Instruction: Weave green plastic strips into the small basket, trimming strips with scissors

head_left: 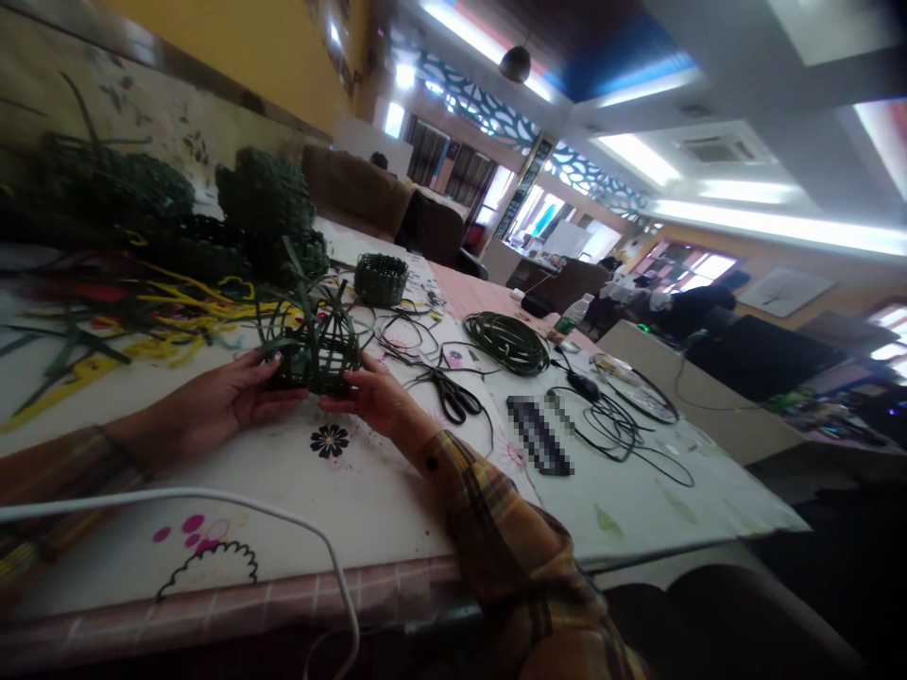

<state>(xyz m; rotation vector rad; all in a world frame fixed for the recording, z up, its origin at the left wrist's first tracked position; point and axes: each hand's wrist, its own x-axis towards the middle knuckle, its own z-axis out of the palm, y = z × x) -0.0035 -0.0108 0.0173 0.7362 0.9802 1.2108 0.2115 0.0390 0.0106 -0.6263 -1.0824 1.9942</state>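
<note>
Half-woven basket (312, 349) on tabletop (383, 501), left hand (233, 392) gripping at nine o'clock, right hand (372, 397) at three, scissors (453, 397) beyond

pixelated patch (539, 434) on table (397, 491) unreadable; left forearm cut off by frame edge.

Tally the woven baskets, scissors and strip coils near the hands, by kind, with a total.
Half-woven green basket, held between left hand and right hand: 1
Small finished green basket: 1
Black scissors: 1
Coil of green strip: 1
Total: 4
</note>
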